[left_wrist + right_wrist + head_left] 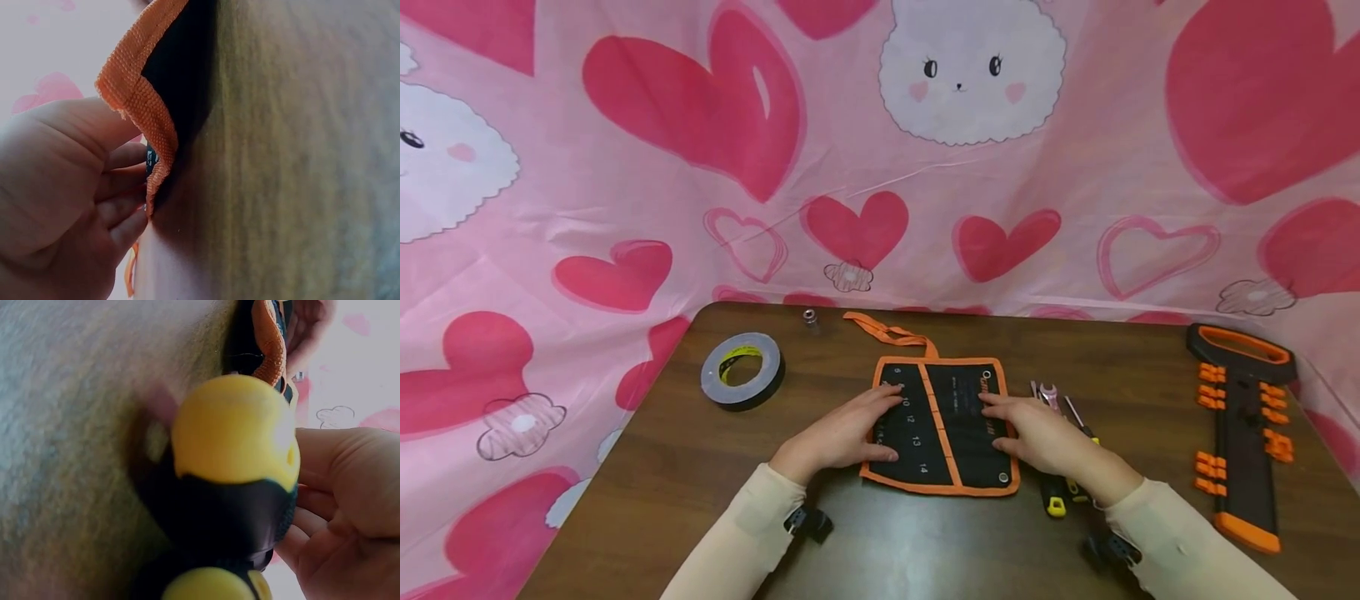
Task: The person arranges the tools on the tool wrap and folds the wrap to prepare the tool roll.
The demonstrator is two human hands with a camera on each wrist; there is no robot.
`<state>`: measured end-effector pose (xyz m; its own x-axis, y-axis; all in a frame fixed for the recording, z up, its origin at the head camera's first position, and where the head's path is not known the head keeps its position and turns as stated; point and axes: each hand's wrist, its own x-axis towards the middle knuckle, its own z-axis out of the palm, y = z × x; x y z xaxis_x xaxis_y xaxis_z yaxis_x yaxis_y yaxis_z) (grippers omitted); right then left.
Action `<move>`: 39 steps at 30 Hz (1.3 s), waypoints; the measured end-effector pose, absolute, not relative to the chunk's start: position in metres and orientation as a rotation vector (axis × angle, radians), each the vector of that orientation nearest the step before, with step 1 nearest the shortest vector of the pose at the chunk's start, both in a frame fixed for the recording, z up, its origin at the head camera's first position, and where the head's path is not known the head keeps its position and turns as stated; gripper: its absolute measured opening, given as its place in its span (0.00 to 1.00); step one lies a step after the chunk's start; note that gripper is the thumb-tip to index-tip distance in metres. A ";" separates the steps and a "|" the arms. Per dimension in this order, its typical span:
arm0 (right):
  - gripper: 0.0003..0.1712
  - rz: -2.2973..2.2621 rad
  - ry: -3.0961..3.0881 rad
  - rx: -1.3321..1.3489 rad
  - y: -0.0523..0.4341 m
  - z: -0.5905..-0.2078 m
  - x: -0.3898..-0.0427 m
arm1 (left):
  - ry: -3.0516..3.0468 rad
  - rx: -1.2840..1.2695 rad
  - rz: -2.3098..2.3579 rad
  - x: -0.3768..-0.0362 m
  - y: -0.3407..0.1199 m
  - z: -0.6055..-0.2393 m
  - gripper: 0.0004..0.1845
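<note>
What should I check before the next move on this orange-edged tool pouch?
1. Pouch lying flat and spread open on the table: ok.
2. Left hand on the pouch's left edge, fingers curled at the orange trim: ok.
3. Right hand on the pouch's right side: ok; whether it pinches the fabric: cannot tell.
4. Pockets holding tools: cannot tell, nothing sticks out.
5. Yellow-handled screwdrivers clear of the right wrist: not ok, they lie right beside it.
6. Tape roll clear of the pouch: ok.
</note>
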<state>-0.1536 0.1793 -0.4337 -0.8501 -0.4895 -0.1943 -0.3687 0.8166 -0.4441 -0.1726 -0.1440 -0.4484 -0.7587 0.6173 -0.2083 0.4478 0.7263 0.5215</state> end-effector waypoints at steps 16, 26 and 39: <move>0.28 -0.623 2.712 -0.682 0.179 -0.434 -0.153 | 2.578 0.864 0.620 -0.173 -0.148 -0.447 0.47; 0.29 -0.637 2.743 -0.695 0.180 -0.435 -0.149 | 2.569 0.879 0.578 -0.175 -0.143 -0.447 0.46; 0.23 -0.850 2.914 -0.694 0.199 -0.423 -0.133 | 2.525 0.912 0.586 -0.172 -0.142 -0.444 0.49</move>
<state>-0.1330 0.1991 -0.4226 -0.9004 -0.4245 0.0955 -0.4094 0.7519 -0.5168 -0.1719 -0.1425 -0.4443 -0.7118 0.6682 -0.2165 0.5045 0.7008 0.5044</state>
